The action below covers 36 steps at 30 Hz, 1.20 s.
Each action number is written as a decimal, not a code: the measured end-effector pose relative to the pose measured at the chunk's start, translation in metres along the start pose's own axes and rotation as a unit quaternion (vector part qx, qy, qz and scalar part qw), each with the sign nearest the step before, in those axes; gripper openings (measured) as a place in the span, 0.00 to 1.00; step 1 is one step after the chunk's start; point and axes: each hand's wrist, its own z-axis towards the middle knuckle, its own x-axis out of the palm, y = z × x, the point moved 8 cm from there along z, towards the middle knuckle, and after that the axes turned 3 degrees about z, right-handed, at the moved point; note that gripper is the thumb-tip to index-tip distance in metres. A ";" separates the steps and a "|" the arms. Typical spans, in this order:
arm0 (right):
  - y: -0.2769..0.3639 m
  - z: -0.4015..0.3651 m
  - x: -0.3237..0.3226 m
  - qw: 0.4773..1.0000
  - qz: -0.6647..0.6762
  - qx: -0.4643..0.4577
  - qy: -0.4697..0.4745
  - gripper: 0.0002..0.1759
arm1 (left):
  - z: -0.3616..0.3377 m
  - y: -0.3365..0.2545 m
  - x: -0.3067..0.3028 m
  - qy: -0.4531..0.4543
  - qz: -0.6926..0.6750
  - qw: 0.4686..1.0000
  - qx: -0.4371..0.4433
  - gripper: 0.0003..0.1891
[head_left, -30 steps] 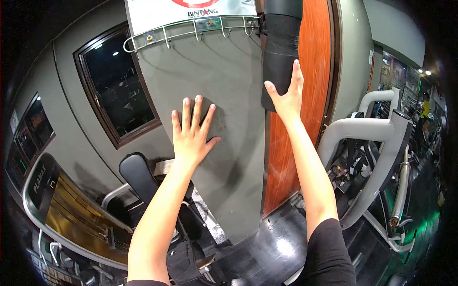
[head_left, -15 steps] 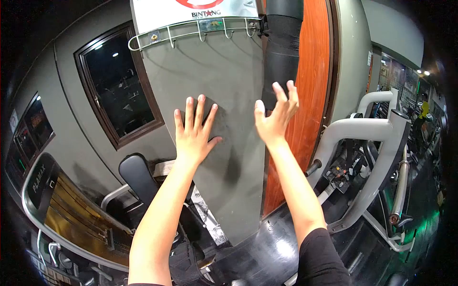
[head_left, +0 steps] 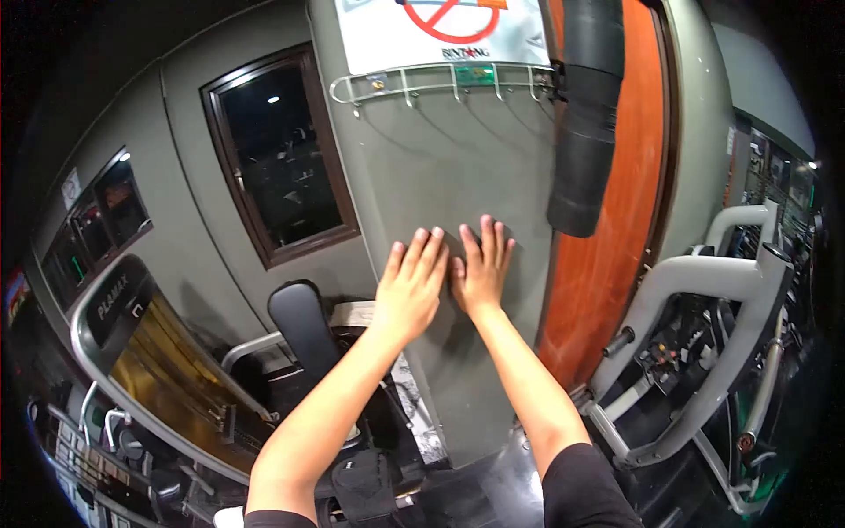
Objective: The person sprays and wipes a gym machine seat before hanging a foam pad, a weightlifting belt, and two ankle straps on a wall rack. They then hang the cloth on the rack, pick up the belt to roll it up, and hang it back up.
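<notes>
Both arms reach forward to a grey wall panel (head_left: 458,167). My left hand (head_left: 410,290) is open on or just in front of the panel, fingers stretched upward and fairly close together. Close beside it, my right hand (head_left: 481,273) is open too, its fingers extended and pointing up. Neither hand holds anything. Above them a white wire hook rack (head_left: 431,86) is fixed to the panel, below a white no-smoking sign (head_left: 444,35). A black padded cylinder (head_left: 585,141) hangs to the right of my right hand.
At left stands a weight machine marked PLAMAX (head_left: 114,290), with a black pad (head_left: 304,321) nearer the wall. A dark-framed window (head_left: 282,158) is behind. On the right are an orange wood panel (head_left: 603,255) and a grey-framed machine (head_left: 704,282). A black bag-like item (head_left: 363,484) lies low.
My right hand has moved left from near the black cylinder and now sits beside my left hand. The view has shifted, so the wall and machines appear farther right.
</notes>
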 end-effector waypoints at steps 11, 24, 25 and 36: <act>-0.003 -0.005 0.000 0.998 -0.048 -0.040 -0.002 0.32 | -0.052 0.027 -0.039 0.076 -0.018 0.997 -0.008 0.42; -0.010 -0.028 -0.040 0.969 -0.064 0.026 0.239 0.42 | -0.098 0.078 -0.139 0.067 -0.058 0.996 0.009 0.39; -0.009 -0.031 -0.041 0.966 -0.049 0.024 0.253 0.43 | -0.103 0.080 -0.151 0.051 -0.070 0.996 0.016 0.39; -0.026 -0.072 -0.035 0.965 0.041 -0.022 0.258 0.38 | -0.180 0.072 -0.172 0.139 -0.229 0.956 -0.121 0.36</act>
